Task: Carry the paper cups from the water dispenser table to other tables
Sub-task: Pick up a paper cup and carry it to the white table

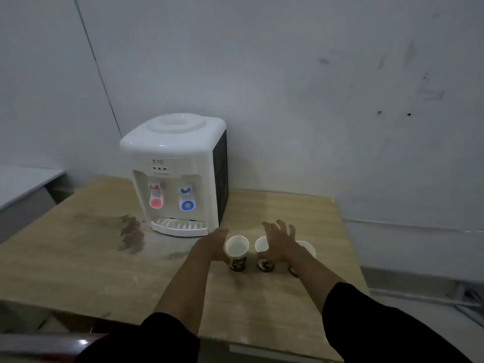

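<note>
Three white paper cups with dark printed bases stand in a row on the wooden table [78,268], in front and to the right of the white water dispenser [174,174]. My left hand [213,246] is wrapped around the left side of the left cup [237,251], fingers touching its wall. My right hand [279,241] hovers with spread fingers over the middle cup [263,258] and the right cup [307,251], hiding much of both. Whether it touches either cup is unclear.
The dispenser has a red and a blue tap and a drip tray [179,226]. A dark wet stain [131,234] lies left of it. A grey wall stands close behind. Another table's edge [23,184] shows at far left.
</note>
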